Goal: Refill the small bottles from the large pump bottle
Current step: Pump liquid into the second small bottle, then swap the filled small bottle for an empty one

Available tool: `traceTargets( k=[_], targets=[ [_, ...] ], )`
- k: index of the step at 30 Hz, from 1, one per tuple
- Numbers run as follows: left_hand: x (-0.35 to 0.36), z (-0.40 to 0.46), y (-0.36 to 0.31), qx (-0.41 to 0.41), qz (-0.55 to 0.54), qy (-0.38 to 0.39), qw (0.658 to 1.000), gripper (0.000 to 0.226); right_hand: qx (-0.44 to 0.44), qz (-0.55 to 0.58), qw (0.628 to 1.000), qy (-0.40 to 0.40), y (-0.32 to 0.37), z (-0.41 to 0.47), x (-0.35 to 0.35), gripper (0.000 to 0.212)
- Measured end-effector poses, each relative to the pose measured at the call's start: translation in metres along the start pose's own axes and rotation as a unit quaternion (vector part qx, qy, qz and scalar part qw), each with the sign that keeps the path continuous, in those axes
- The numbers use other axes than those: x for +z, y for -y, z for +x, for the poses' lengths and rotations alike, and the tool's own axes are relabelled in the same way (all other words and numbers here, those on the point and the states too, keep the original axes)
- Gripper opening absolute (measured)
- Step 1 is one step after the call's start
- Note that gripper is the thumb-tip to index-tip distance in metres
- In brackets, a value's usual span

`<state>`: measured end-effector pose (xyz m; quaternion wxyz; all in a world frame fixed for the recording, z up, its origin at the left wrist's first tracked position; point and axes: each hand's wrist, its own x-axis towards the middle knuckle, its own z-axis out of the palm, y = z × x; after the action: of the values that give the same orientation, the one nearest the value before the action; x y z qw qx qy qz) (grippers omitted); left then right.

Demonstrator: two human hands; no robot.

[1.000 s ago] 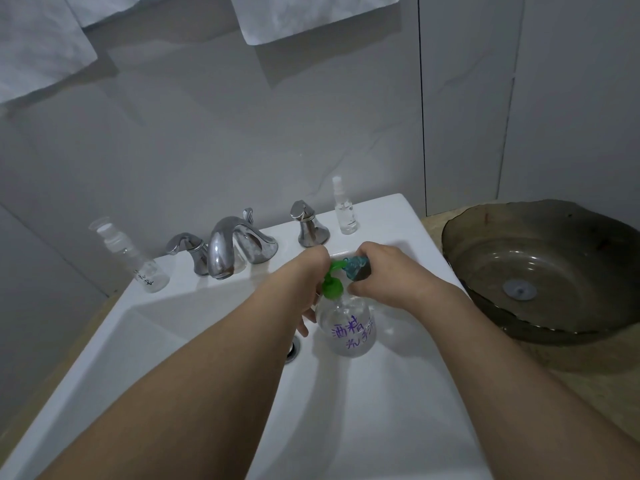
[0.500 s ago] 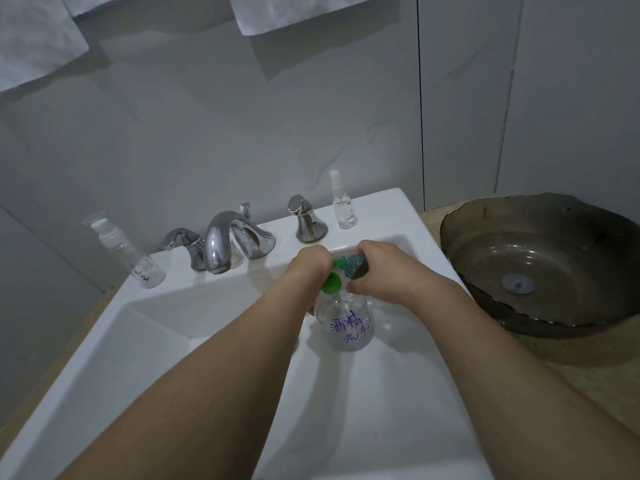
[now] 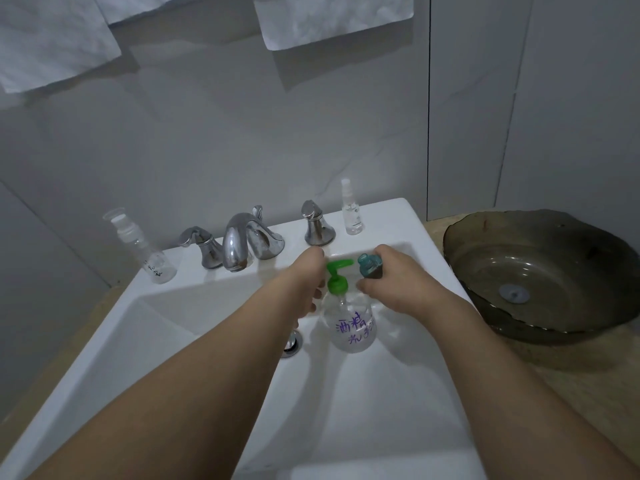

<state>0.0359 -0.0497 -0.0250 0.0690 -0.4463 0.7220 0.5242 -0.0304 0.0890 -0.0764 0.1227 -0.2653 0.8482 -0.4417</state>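
Note:
The large clear pump bottle (image 3: 351, 323) with a green pump head (image 3: 337, 273) and purple writing stands in the white sink (image 3: 173, 327). My left hand (image 3: 306, 278) sits beside the pump on its left, fingers curled down along the neck; what it holds is hidden. My right hand (image 3: 391, 278) grips a small teal-necked bottle (image 3: 369, 266), its open mouth just right of the pump spout. A small clear pump bottle (image 3: 138, 247) stands on the rim at left, a small spray bottle (image 3: 350, 213) at back right.
A chrome faucet (image 3: 242, 244) with two handles (image 3: 199, 242) (image 3: 316, 223) lines the back rim. A dark glass basin (image 3: 540, 275) sits on the counter to the right. White towels (image 3: 332, 19) hang on the tiled wall. The drain (image 3: 292, 342) lies left of the big bottle.
My right hand has drawn the small teal bottle slightly right, off the spout. The green pump head, half covered by my left hand before, now stands exposed and raised.

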Motion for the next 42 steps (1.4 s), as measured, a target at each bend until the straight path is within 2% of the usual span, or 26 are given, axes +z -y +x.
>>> traceTargets(
  k=[4, 9, 14, 16, 18, 20, 23, 28, 34, 40, 42],
  targets=[
    [-0.011, -0.008, 0.012, 0.019, -0.017, -0.017, 1.000, 0.049, 0.022, 0.081, 0.996, -0.044, 0.009, -0.011, 0.002, 0.025],
    [-0.030, -0.016, 0.029, 0.038, 0.028, -0.005, 0.999, 0.052, 0.025, 0.180, 0.979, -0.097, 0.033, -0.029, 0.011, 0.021],
    [-0.050, -0.025, 0.048, 0.058, 0.084, 0.040, 0.994, 0.055, 0.027, 0.224, 0.971, -0.077, 0.059, -0.054, 0.032, 0.021],
    [-0.063, -0.025, 0.060, 0.099, 0.162, 0.039, 0.981, 0.049, 0.030, 0.238, 0.969, -0.068, 0.071, -0.062, 0.042, 0.021],
    [-0.082, -0.019, 0.074, 0.165, 0.275, 0.011, 0.947, 0.036, 0.030, 0.262, 0.962, -0.068, 0.084, -0.067, 0.053, 0.021],
    [-0.103, -0.012, 0.088, 0.206, 0.321, -0.028, 0.924, 0.027, 0.032, 0.282, 0.957, -0.061, 0.096, -0.070, 0.065, 0.020],
    [-0.134, -0.004, 0.103, 0.230, 0.284, -0.084, 0.927, 0.028, 0.033, 0.277, 0.960, -0.029, 0.111, -0.069, 0.088, 0.020],
    [-0.161, 0.009, 0.108, 0.286, 0.194, -0.177, 0.921, 0.044, 0.039, 0.240, 0.970, 0.012, 0.122, -0.052, 0.119, 0.020],
    [-0.154, 0.034, 0.090, 0.350, 0.088, -0.206, 0.910, 0.034, 0.050, 0.263, 0.964, 0.003, 0.120, -0.026, 0.129, 0.020],
    [-0.127, 0.058, 0.070, 0.357, 0.075, -0.252, 0.896, 0.029, 0.046, 0.260, 0.964, -0.029, 0.106, -0.018, 0.129, 0.020],
    [-0.123, 0.062, 0.068, 0.357, 0.065, -0.254, 0.896, 0.028, 0.038, 0.221, 0.974, -0.035, 0.104, -0.018, 0.130, 0.019]
  ],
)
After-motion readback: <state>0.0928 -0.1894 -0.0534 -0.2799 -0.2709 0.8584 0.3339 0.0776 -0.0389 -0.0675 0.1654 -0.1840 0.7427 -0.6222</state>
